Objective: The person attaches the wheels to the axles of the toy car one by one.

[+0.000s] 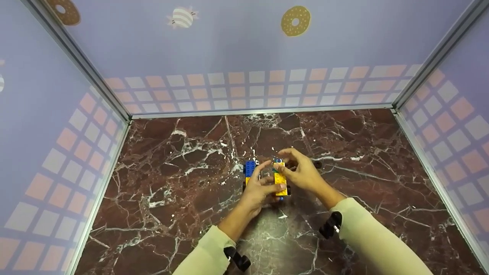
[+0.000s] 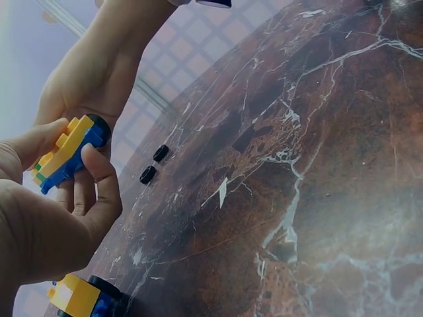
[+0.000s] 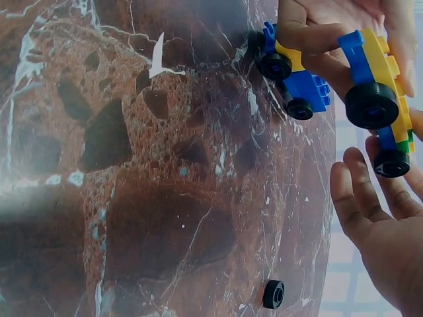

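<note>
A toy car of building blocks [image 1: 280, 178], yellow on top with a blue base and black wheels, is held above the table between both hands. My left hand [image 1: 255, 193] grips its near end, with the thumb on the yellow block. At the far end my right hand [image 1: 305, 173] pinches it, thumb on top and fingers by a small green part and a wheel [image 3: 392, 163]. The fingers partly cover that end. Left of my left hand a second blue and yellow toy car [image 1: 250, 168] stands on the table, partly hidden in the head view.
Two loose black wheels [image 2: 160, 153] lie on the table beyond the hands. One loose wheel [image 3: 273, 294] shows in the right wrist view. The brown marble-patterned table [image 1: 172, 202] is enclosed by printed panels [image 1: 237, 46] at the back and sides.
</note>
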Demonstrator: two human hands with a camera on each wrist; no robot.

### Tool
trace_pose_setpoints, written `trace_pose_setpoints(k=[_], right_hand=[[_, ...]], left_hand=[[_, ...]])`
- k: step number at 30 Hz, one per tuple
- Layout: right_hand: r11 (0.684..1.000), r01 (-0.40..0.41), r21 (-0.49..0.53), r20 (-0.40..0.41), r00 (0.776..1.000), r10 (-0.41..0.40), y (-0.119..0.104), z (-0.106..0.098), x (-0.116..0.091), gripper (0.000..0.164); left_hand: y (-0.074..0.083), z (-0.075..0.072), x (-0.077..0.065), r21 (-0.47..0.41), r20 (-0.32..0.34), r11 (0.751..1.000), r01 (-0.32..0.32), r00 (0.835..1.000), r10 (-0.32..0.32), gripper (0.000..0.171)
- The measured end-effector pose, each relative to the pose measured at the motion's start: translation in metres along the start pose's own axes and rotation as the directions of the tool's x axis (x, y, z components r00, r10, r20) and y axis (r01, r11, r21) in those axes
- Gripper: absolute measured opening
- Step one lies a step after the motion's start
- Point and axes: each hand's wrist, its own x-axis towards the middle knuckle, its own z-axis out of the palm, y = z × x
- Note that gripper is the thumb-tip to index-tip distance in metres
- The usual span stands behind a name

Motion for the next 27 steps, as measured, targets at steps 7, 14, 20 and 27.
trace_pose_setpoints(k=[7,14,20,27], right_hand=[[0.999,-0.001,0.046,0.005,1.000,0.001,-0.0009,0.0011,-0.0010,0.045],[0.999,0.019,0.045,-0.008,1.000,-0.019,-0.0005,0.0008,0.0005,0.042],[1.000,-0.001,0.028,-0.024,1.000,0.002,0.0022,-0.0029,0.0000,0.040],[0.999,-0.040,0.028,-0.052,0.998,0.041,0.0074,-0.0077,-0.0017,0.042]], left_hand=[[-0.0009,0.0018,-0.0005,-0.009,0.010,1.000,0.003,1.000,-0.003,0.077],[-0.0015,0.0025,0.0000,-0.007,0.005,1.000,0.014,1.000,-0.014,0.076],[-0.0014,0.0006,0.0006,0.012,-0.010,1.000,0.002,1.000,-0.002,0.078],[0.0017,-0.0025,0.0014,0.025,-0.046,0.999,-0.037,0.998,0.038,0.079]])
